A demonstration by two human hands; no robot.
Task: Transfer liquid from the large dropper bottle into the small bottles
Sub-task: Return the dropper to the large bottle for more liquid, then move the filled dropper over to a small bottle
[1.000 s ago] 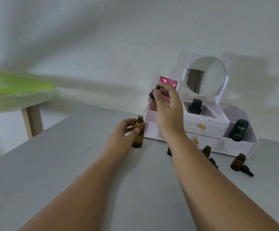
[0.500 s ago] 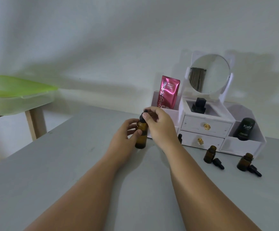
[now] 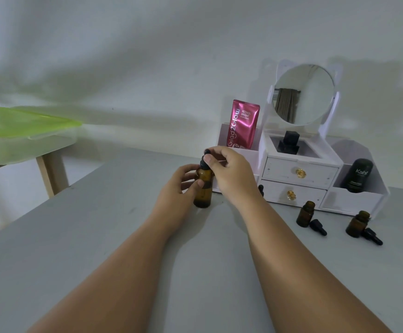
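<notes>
Right hand [image 3: 231,171] was pinching the black dropper cap [image 3: 205,157] atop the large amber bottle [image 3: 203,188], left hand [image 3: 180,186] gripping its body, upright on the grey table [image 3: 99,236]. Two small bottles [image 3: 305,214] stood uncapped off right, by the white organizer [image 3: 299,174].

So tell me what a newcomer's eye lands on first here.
Mid-table, both hands meet at the large amber dropper bottle: the left hand grips its body, the right hand pinches its black dropper cap. Behind stands a white organizer with a round mirror and a pink sachet.
</notes>
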